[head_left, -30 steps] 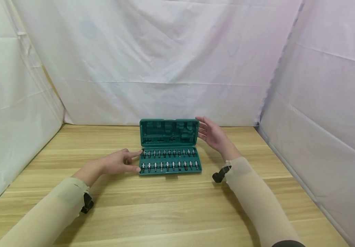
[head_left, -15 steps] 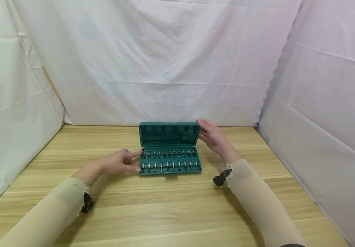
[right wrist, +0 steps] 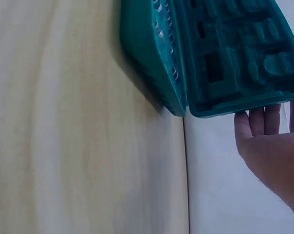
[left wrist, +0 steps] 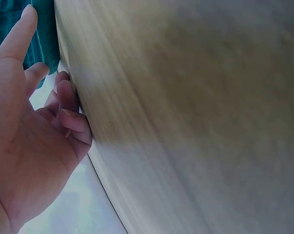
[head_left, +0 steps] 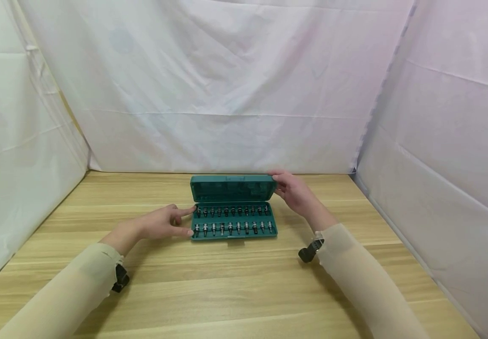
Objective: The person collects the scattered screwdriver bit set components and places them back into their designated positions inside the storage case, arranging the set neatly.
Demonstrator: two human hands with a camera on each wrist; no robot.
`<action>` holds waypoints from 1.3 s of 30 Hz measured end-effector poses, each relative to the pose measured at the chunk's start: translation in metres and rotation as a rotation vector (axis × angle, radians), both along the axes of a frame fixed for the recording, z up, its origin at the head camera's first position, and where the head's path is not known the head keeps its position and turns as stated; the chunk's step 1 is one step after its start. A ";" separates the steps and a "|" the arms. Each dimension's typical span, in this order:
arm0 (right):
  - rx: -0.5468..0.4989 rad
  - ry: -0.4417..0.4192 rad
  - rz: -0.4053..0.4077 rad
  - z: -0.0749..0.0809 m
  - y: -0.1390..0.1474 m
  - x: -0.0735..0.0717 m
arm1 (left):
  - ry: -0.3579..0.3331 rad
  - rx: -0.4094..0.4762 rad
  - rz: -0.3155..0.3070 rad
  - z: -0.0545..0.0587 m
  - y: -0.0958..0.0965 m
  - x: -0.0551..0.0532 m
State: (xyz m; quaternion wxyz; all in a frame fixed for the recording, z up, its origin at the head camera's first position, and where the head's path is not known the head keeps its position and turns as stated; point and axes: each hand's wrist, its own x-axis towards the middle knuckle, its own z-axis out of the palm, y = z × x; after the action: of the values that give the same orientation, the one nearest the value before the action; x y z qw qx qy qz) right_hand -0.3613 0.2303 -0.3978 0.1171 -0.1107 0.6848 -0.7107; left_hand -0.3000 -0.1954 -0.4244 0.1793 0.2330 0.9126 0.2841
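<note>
A green case lies on the table with its lid raised and tipped forward over the base. Two rows of metal socket bits sit in the base. My left hand is at the case's left end, index finger and thumb stretched out and touching the edge. Its other fingers are bent, as the left wrist view shows. At the lid's right edge is my right hand. In the right wrist view, straight fingers of that hand reach behind the lid, their tips hidden.
The wooden table carries the case near its back edge. White cloth hangs behind, and more cloth walls stand on both sides. Black wrist-worn devices sit at both sleeves.
The lid has tilted forward and down, so its upper edge and latch now show. My right hand has moved slightly with it. My left hand and the base have stayed put.
</note>
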 end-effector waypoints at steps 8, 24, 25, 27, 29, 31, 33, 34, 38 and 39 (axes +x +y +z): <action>-0.023 0.007 -0.008 -0.002 0.000 0.009 | -0.001 0.008 -0.005 -0.001 -0.003 0.000; 0.079 0.068 0.028 -0.003 0.001 0.026 | 0.096 0.068 0.063 -0.002 -0.019 0.001; 0.087 0.070 0.028 -0.003 0.001 0.027 | 0.119 0.081 0.088 -0.001 -0.020 0.002; 0.101 0.075 0.029 -0.002 0.002 0.029 | 0.163 0.120 0.130 0.003 -0.020 0.002; 0.110 0.080 0.032 -0.002 0.003 0.030 | 0.206 0.167 0.158 0.007 -0.019 0.002; 0.123 0.089 0.033 -0.002 0.004 0.031 | 0.246 0.206 0.161 0.012 -0.016 0.000; 0.138 0.101 0.038 -0.001 0.004 0.033 | 0.285 0.222 0.151 0.016 -0.012 -0.001; 0.143 0.107 0.042 -0.001 0.005 0.034 | 0.302 0.223 0.145 0.018 -0.009 -0.001; 0.163 0.128 0.049 0.001 0.005 0.039 | 0.350 0.198 0.112 0.024 0.003 -0.004; 0.167 0.131 0.049 0.001 0.005 0.040 | 0.355 0.192 0.102 0.026 0.007 -0.004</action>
State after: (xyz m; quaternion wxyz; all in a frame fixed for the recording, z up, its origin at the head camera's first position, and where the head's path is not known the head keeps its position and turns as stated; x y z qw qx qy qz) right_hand -0.3209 0.2351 -0.3964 0.0982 -0.1638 0.7448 -0.6394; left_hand -0.3044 -0.1885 -0.3986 -0.0221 0.2489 0.9093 0.3327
